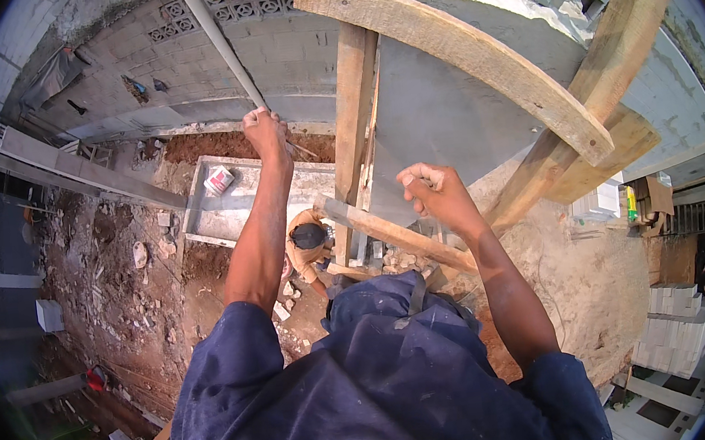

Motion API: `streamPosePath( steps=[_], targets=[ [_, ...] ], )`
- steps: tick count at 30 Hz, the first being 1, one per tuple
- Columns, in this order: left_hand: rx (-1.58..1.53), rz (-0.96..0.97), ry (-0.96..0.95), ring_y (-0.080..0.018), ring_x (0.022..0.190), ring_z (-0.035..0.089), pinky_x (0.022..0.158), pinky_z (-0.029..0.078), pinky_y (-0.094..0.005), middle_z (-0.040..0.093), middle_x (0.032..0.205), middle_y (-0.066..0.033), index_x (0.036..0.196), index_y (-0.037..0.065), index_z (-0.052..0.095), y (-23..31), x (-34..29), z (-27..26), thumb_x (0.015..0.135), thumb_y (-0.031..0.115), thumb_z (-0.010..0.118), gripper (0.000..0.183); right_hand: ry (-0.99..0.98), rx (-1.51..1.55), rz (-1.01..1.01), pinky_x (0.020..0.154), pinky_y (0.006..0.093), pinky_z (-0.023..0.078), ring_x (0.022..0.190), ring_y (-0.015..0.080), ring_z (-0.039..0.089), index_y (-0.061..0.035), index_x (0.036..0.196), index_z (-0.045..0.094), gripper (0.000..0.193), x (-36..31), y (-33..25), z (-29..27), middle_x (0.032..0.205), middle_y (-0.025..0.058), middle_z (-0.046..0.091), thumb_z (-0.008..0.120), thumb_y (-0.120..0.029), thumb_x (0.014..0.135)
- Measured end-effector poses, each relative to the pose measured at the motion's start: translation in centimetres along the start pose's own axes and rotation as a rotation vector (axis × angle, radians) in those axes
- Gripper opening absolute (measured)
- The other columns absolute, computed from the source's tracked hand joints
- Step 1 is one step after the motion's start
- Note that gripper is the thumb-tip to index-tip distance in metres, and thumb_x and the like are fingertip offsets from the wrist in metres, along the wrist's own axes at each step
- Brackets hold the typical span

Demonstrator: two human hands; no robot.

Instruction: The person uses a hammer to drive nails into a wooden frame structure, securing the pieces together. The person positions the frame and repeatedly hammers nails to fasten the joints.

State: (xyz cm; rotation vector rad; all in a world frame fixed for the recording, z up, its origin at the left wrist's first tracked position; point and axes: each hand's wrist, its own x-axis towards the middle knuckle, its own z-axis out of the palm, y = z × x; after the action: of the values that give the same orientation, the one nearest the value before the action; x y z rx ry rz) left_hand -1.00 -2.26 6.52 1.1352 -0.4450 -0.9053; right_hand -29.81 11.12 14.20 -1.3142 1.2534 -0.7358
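My left hand is raised ahead in a closed fist. It overlaps the lower end of a pale pipe; whether it touches the pipe or holds something thin, I cannot make out. My right hand hangs in the air before a smooth grey panel, its fingers curled in toward the thumb. Anything small inside that grip is hidden. Between my hands rises an upright timber post. A short timber slants below my right hand, and a bowed wooden plank crosses above it.
Far below me, a person in a dark cap bends beside a shallow rectangular trough holding a white and red bag. Rubble-strewn soil spreads left. A thick slanting beam and stacked pale blocks stand right.
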Motion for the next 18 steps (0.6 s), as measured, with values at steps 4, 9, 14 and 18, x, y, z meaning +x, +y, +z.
streamPosePath(
  steps=[4, 9, 14, 18],
  targets=[
    [0.157, -0.200, -0.269, -0.0077, 0.042, 0.037, 0.036, 0.027, -0.0248, 0.047, 0.063, 0.0009, 0.094, 0.011, 0.046, -1.3, -1.6, 0.4, 0.101, 0.019, 0.051, 0.012, -0.028, 0.017, 0.086, 0.057, 0.0234, 0.046, 0.062, 0.0069, 0.053, -0.0028, 0.108, 0.069, 0.025, -0.7, 1.8, 1.7, 0.079, 0.0007, 0.061, 0.057, -0.022, 0.098],
    [0.181, -0.343, -0.289, -0.0087, 0.040, 0.035, 0.036, 0.026, -0.0245, 0.046, 0.060, 0.0017, 0.091, 0.012, 0.046, -4.7, -0.2, -0.1, 0.101, 0.016, 0.050, 0.012, -0.079, 0.112, 0.163, 0.057, 0.0250, 0.046, 0.064, 0.0082, 0.053, 0.0011, 0.108, 0.067, 0.023, 0.6, 6.1, 3.4, 0.081, 0.0028, 0.061, 0.056, -0.016, 0.097],
    [0.151, -0.493, -0.186, -0.0101, 0.043, 0.034, 0.039, 0.028, -0.0296, 0.047, 0.062, 0.0008, 0.090, 0.011, 0.045, -4.5, -0.1, 1.8, 0.100, 0.015, 0.048, 0.012, 0.121, 0.269, 0.179, 0.056, 0.0244, 0.045, 0.064, 0.0086, 0.053, 0.0019, 0.109, 0.065, 0.023, 1.9, 5.2, 2.3, 0.082, 0.0027, 0.060, 0.056, -0.017, 0.098],
    [0.086, -0.589, -0.033, -0.0117, 0.045, 0.036, 0.041, 0.029, -0.0295, 0.045, 0.061, -0.0012, 0.087, 0.011, 0.046, -6.1, 0.9, 1.3, 0.097, 0.007, 0.041, 0.011, 0.225, 0.319, 0.166, 0.056, 0.0231, 0.045, 0.063, 0.0078, 0.054, 0.0006, 0.110, 0.066, 0.024, 3.4, 4.3, 0.1, 0.082, 0.0015, 0.059, 0.057, -0.018, 0.098]
  ],
)
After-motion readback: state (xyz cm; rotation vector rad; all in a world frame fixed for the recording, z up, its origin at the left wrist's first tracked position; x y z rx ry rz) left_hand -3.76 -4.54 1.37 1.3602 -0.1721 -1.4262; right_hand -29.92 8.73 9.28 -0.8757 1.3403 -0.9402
